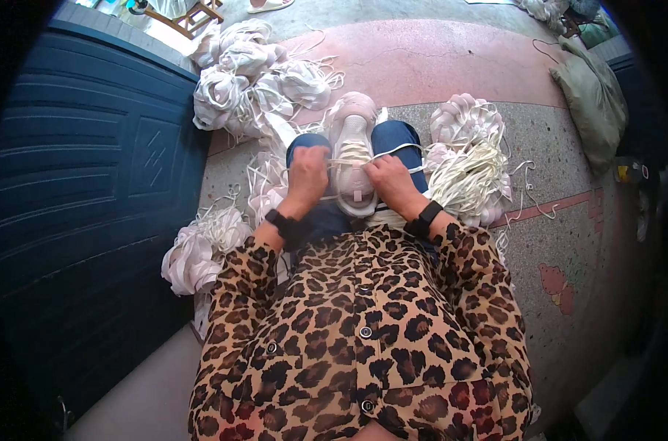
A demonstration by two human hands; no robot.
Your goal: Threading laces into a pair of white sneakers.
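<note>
A pale pink and white sneaker (352, 131) stands upright between my knees, toe away from me. Cream shoelaces (352, 152) cross its front. My left hand (308, 175) is closed at the shoe's left side, with a stretch of lace running to its fingers. At the tongue, my right hand (393, 180) pinches a lace close against the shoe. A loose lace end loops past it over my right knee. The fingertips of my left hand are partly hidden.
Bundled pale pink and white shoe uppers (249, 77) are heaped at the far left, with a smaller bundle (202, 253) nearer. Right of my knee lie more uppers (466, 117) and a heap of cream laces (462, 180). A dark blue door (91, 176) borders the left; a grey-green sack (587, 95) stands far right.
</note>
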